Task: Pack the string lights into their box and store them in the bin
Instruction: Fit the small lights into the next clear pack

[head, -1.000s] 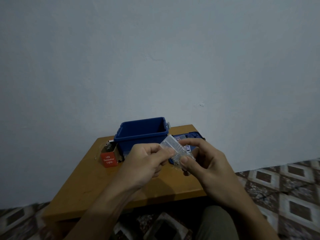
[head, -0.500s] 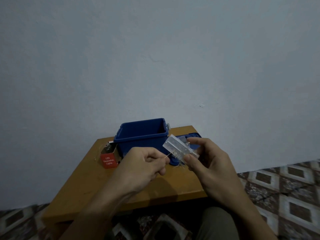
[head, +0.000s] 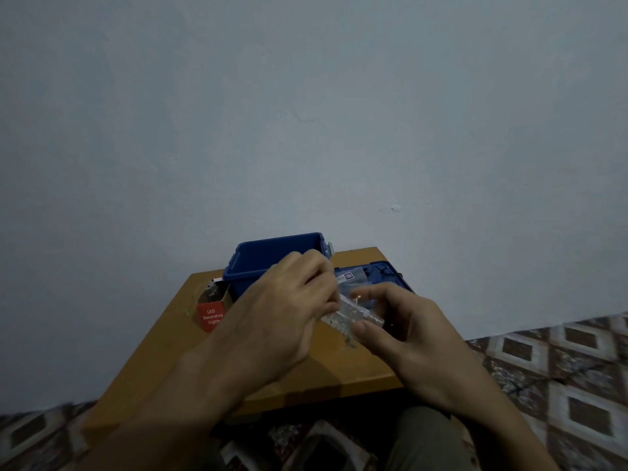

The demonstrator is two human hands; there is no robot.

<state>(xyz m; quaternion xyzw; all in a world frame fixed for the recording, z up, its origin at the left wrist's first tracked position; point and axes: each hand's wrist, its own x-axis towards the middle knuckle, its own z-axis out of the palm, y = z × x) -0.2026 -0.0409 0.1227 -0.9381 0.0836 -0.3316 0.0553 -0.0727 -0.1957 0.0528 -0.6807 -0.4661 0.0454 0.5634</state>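
The bin (head: pixel 272 256) and its lid (head: pixel 387 277) are deep blue. The box (head: pixel 210 316) is red with white lettering. The plastic case (head: pixel 353 316) is clear. The surface (head: pixel 163 351) is orange-brown, the wall (head: pixel 306 113) pale grey-blue, and the floor (head: pixel 577 368) is patterned with brown-and-white diamonds.
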